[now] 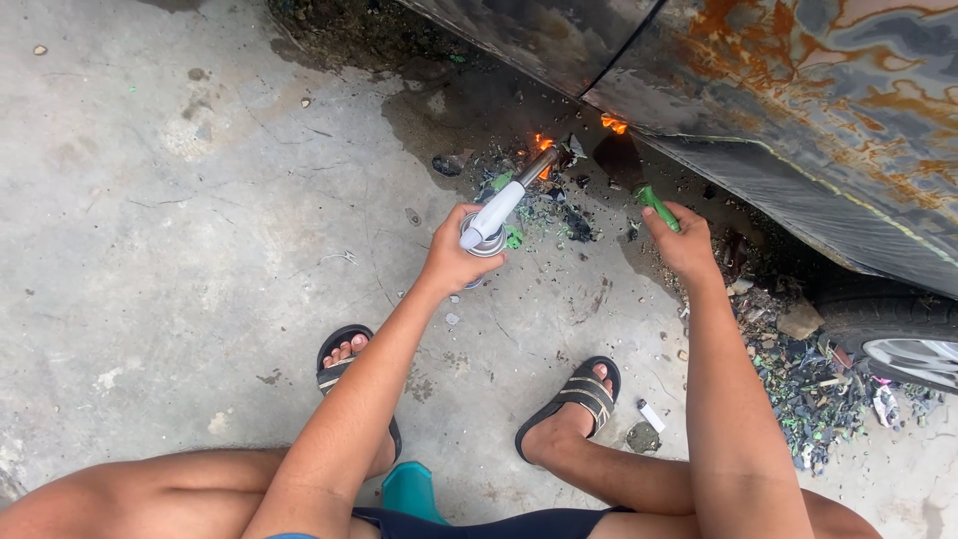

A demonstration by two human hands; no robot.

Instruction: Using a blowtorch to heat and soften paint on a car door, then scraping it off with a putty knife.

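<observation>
My left hand (454, 258) grips a gas blowtorch (497, 212) with a white head on a metal canister. Its nozzle points up and right, and an orange flame (544, 148) burns at its tip. My right hand (682, 240) holds a scraper by its green handle (658, 208). The scraper's dark blade (620, 160) rests against the lower edge of a rusty, stripped car body panel (788, 90). A small flame (613, 124) glows on the panel just above the blade.
Scraped paint flakes and debris (798, 384) lie on the concrete below the panel. A tyre and wheel (898, 334) sit at the right. My feet in black sandals (574, 399) flank a teal stool (411, 491). A small white lighter (651, 415) lies near my right foot.
</observation>
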